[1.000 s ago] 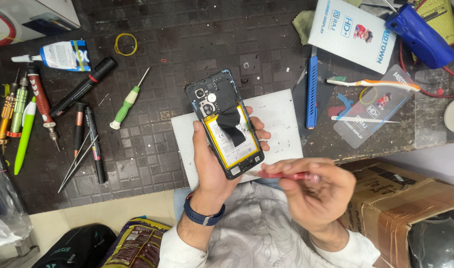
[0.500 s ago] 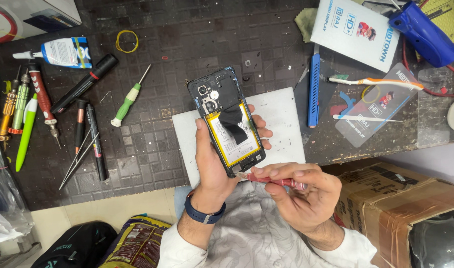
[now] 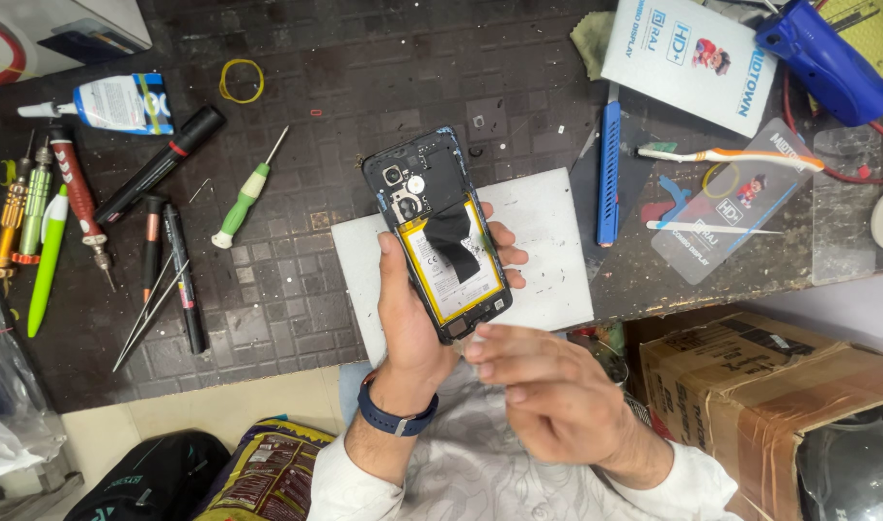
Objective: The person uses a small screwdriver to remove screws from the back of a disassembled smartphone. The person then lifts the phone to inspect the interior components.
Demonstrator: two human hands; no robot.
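Above the white rectangular work mat [image 3: 547,241] on the dark gridded bench [image 3: 364,87], a black smartphone with its back cover off [image 3: 441,246] is held up with its insides facing the camera. The rear cover is already gone, so the yellow-labelled battery [image 3: 456,275], a strip of black tape or flex across it [image 3: 451,236] and the camera cluster at the top end [image 3: 403,193] lie bare; the battery sits in its bay and the inner frame looks in place, so by my judgement the opening is done while anything deeper remains. The left hand [image 3: 412,318] wraps the phone from below, thumb along the near long edge and fingertips [image 3: 509,256] curling round the far edge, a firm closed hold. The right hand [image 3: 547,386] hovers just beneath the phone's lower end, fingers loosely extended and blurred; I cannot tell whether it grips anything, and it seems barely to touch the phone, if at all. A dark blue band [image 3: 395,413] circles the left wrist. Further out lie a green-handled screwdriver [image 3: 244,198], thin metal tweezers [image 3: 152,314], a blue flat pry tool [image 3: 609,174], an orange-and-white toothbrush [image 3: 731,156] and a brown cardboard box [image 3: 769,386].
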